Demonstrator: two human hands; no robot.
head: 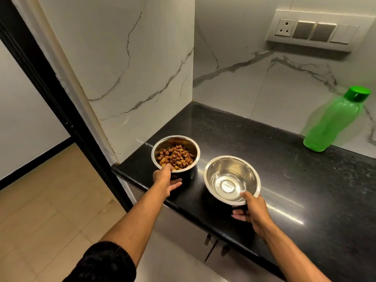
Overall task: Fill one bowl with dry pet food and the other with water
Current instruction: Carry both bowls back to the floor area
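Observation:
Two steel bowls are at the near left end of a black counter (284,169). The left bowl (189,144) holds brown dry pet food (175,156). My left hand (165,179) grips its near rim, thumb inside over the kibble, fingers under the bowl. The right bowl (215,167) holds clear water (226,183) in its bottom. My right hand (252,210) grips that bowl's near rim, thumb on the inside edge and fingers beneath. Both bowls look upright; I cannot tell whether they rest on the counter or are just off it.
A green plastic bottle (335,121) with its green cap on stands at the back right against the marble wall. A switch and socket panel (313,30) is on the wall above. Cabinet doors with handles (216,245) sit under the counter. Tiled floor (40,200) and a dark door frame lie to the left.

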